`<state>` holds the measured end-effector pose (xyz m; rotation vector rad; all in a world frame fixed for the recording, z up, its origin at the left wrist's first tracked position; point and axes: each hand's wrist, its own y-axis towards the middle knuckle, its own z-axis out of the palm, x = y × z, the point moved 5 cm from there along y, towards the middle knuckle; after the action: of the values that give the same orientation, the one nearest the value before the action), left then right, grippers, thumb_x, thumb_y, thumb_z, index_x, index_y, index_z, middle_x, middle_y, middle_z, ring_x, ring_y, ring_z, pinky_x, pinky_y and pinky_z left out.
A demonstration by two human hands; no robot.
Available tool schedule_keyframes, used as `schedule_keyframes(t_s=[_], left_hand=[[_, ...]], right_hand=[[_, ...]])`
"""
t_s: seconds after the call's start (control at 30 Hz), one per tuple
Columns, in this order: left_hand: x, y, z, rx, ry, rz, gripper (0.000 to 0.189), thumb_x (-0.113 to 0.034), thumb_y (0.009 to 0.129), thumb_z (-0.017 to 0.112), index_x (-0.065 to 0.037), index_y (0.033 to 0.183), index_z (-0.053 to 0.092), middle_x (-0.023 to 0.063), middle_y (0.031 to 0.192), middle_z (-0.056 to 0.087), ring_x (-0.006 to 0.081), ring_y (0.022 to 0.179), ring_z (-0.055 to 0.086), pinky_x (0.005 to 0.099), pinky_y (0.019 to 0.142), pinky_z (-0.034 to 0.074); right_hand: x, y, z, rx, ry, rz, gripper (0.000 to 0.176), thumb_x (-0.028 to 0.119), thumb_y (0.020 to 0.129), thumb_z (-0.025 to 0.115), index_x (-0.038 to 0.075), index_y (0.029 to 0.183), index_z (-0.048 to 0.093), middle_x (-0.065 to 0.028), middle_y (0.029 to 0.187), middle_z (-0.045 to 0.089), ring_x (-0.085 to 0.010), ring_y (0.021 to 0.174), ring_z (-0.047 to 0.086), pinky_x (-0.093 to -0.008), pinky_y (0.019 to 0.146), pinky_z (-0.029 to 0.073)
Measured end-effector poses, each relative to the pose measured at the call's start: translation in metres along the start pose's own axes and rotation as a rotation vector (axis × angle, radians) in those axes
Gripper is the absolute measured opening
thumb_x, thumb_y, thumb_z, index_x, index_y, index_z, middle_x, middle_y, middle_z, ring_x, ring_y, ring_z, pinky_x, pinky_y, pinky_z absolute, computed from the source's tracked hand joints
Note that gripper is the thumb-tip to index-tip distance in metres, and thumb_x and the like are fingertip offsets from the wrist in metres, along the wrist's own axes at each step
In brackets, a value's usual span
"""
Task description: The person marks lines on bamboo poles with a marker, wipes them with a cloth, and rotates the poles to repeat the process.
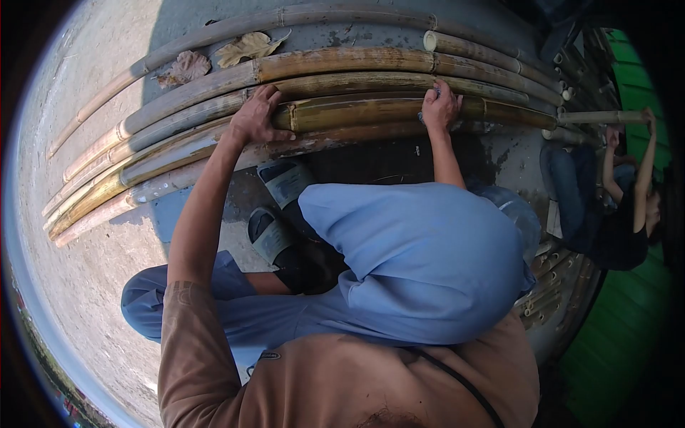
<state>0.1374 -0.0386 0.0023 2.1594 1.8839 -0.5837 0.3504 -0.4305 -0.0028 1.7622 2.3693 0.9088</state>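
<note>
Several long bamboo poles lie side by side on the ground in front of me. My left hand [260,118] grips one brown-green bamboo pole [357,113] near a joint, thumb on the near side and fingers over the top. Farther right along that pole, my right hand [441,108] is closed round a small bluish wad [422,116] pressed to the bamboo. Only bits of the wad show past the fingers. A paler bamboo pole [342,58] lies just beyond, and a reddish-brown pole [342,135] lies on the near side.
Dry leaves [250,48] rest between the farther poles. My sandals [275,235] are on the ground close to the poles. At right a seated person [614,178] holds a bamboo piece [599,117]. Short bamboo lengths [546,282] are stacked at lower right, near a green surface [606,342].
</note>
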Motion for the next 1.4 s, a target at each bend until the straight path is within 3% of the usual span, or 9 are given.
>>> schedule_keyframes(t_s=[0.1, 0.3, 0.4, 0.53, 0.8, 0.9, 1.03, 1.1, 1.4], left_hand=[[-0.013, -0.002, 0.002, -0.041, 0.13, -0.028, 0.104, -0.059, 0.061, 0.093, 0.004, 0.134, 0.053, 0.023, 0.145, 0.052, 0.0422, 0.144, 0.045, 0.05, 0.121, 0.039], [-0.028, -0.012, -0.004, -0.074, 0.235, -0.214, 0.104, -0.059, 0.059, 0.094, 0.0, 0.134, 0.053, 0.0204, 0.141, 0.055, 0.039, 0.139, 0.049, 0.0498, 0.116, 0.04], [-0.028, -0.022, 0.0, -0.049, 0.225, -0.306, 0.101, -0.059, 0.061, 0.094, -0.002, 0.134, 0.055, 0.0185, 0.137, 0.057, 0.0379, 0.134, 0.052, 0.0489, 0.114, 0.041], [-0.012, -0.027, 0.018, -0.177, 0.29, -0.112, 0.095, -0.059, 0.065, 0.091, -0.003, 0.134, 0.057, 0.0163, 0.131, 0.06, 0.0375, 0.13, 0.054, 0.0497, 0.112, 0.044], [0.017, -0.002, -0.003, 0.134, -0.233, -0.035, 0.083, -0.069, 0.074, 0.086, 0.004, 0.113, 0.073, 0.0275, 0.104, 0.075, 0.0432, 0.103, 0.072, 0.0476, 0.093, 0.056], [0.008, 0.0, -0.013, 0.307, -0.193, -0.206, 0.084, -0.069, 0.074, 0.086, 0.004, 0.113, 0.074, 0.0276, 0.107, 0.075, 0.0424, 0.103, 0.072, 0.0457, 0.092, 0.056], [0.014, -0.012, 0.002, -0.207, 0.021, 0.103, 0.077, -0.064, 0.078, 0.083, 0.004, 0.114, 0.076, 0.0195, 0.11, 0.066, 0.0379, 0.109, 0.059, 0.0503, 0.096, 0.046], [0.014, -0.015, 0.003, -0.084, -0.003, 0.035, 0.082, -0.065, 0.077, 0.08, 0.004, 0.122, 0.073, 0.0207, 0.12, 0.061, 0.0403, 0.122, 0.052, 0.0531, 0.107, 0.04], [-0.006, -0.026, -0.003, -0.051, 0.138, 0.0, 0.098, -0.067, 0.084, 0.072, -0.002, 0.154, 0.049, 0.023, 0.147, 0.053, 0.0415, 0.141, 0.046, 0.0556, 0.121, 0.033]], right_hand=[[0.009, -0.003, 0.004, 0.034, -0.056, 0.017, 0.034, 0.019, 0.09, 0.059, 0.009, 0.12, 0.071, -0.0157, 0.108, 0.076, -0.0351, 0.11, 0.07, -0.0581, 0.125, 0.034], [0.226, -0.09, 0.016, 0.201, 0.435, -0.344, 0.041, 0.014, 0.085, 0.062, 0.005, 0.124, 0.069, -0.0179, 0.115, 0.073, -0.0374, 0.116, 0.067, -0.059, 0.122, 0.036], [0.247, -0.104, 0.021, 0.246, 0.455, -0.41, 0.042, 0.015, 0.085, 0.063, 0.005, 0.125, 0.069, -0.0157, 0.119, 0.073, -0.034, 0.122, 0.066, -0.06, 0.123, 0.034], [0.177, -0.067, 0.008, 0.152, 0.358, -0.221, 0.035, 0.016, 0.086, 0.062, 0.006, 0.119, 0.071, -0.0146, 0.113, 0.075, -0.0342, 0.115, 0.068, -0.0619, 0.123, 0.033], [-0.022, -0.004, -0.001, -0.036, 0.061, 0.076, 0.033, 0.021, 0.087, 0.064, 0.008, 0.116, 0.073, -0.0164, 0.106, 0.076, -0.0393, 0.107, 0.07, -0.0582, 0.121, 0.037], [0.059, -0.031, 0.014, 0.055, 0.103, -0.061, 0.034, 0.018, 0.089, 0.062, 0.005, 0.118, 0.072, -0.0181, 0.105, 0.075, -0.0385, 0.107, 0.069, -0.0586, 0.121, 0.038], [0.219, -0.088, 0.025, 0.204, 0.391, -0.319, 0.037, 0.015, 0.087, 0.061, 0.005, 0.121, 0.071, -0.0168, 0.112, 0.074, -0.0357, 0.115, 0.068, -0.0594, 0.122, 0.036], [0.252, -0.107, 0.025, 0.284, 0.456, -0.431, 0.038, 0.013, 0.086, 0.062, 0.006, 0.122, 0.07, -0.0157, 0.117, 0.074, -0.0343, 0.119, 0.067, -0.0595, 0.122, 0.036], [0.005, -0.02, -0.004, -0.022, -0.018, -0.067, 0.035, 0.019, 0.09, 0.06, 0.008, 0.121, 0.072, -0.0147, 0.118, 0.075, -0.036, 0.12, 0.066, -0.0609, 0.122, 0.036]])
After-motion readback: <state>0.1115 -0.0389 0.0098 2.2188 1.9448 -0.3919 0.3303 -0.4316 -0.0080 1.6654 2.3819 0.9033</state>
